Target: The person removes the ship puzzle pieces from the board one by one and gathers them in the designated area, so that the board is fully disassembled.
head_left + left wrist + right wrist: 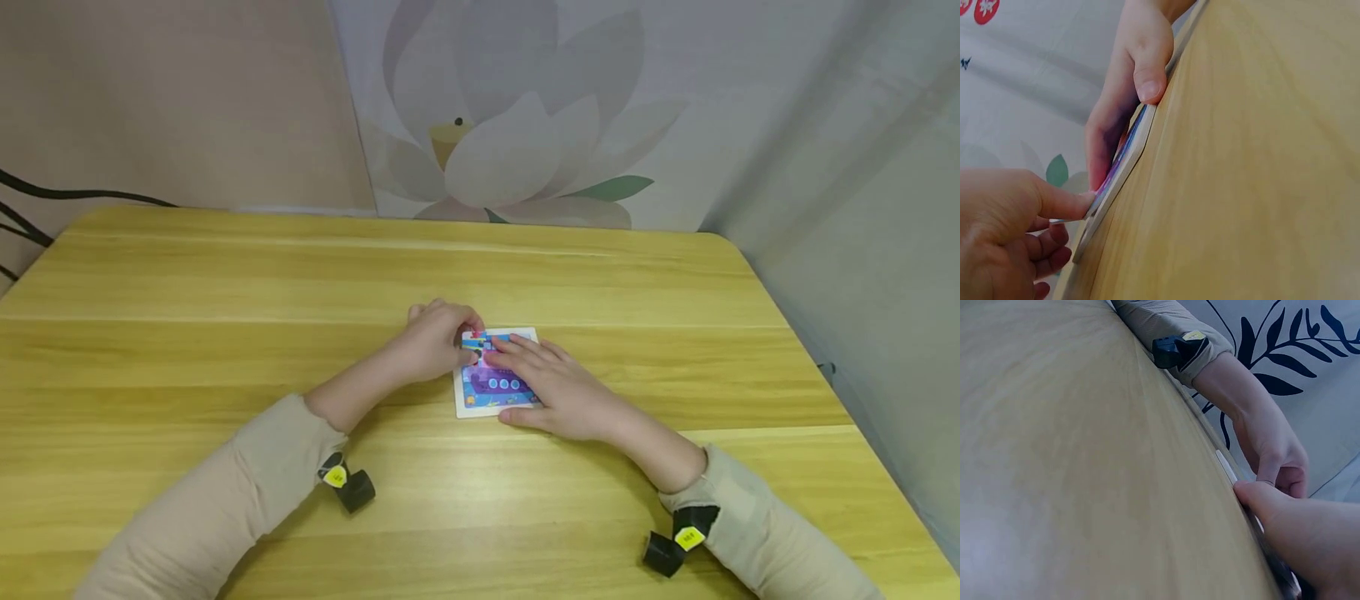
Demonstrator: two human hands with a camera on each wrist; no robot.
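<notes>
A small picture puzzle board [495, 385] lies flat at the middle of the frame on the yellow wooden table [225, 275]. The right hand [558, 387] rests on it with fingers stretched out flat, thumb against the near edge, steadying it. The left hand [435, 340] has its fingers curled, pinching a puzzle piece [474, 340] at the board's upper left corner.

The work looks to be at the fitting of a piece; the next move, I'd judge, calls for lining that piece up with its slot and pressing it level while the other hand keeps the board from sliding.

The left wrist view (edge-on, low to the table) shows the board's thin white edge [1124, 170] and the right thumb touching it, which the head view hides.
</notes>
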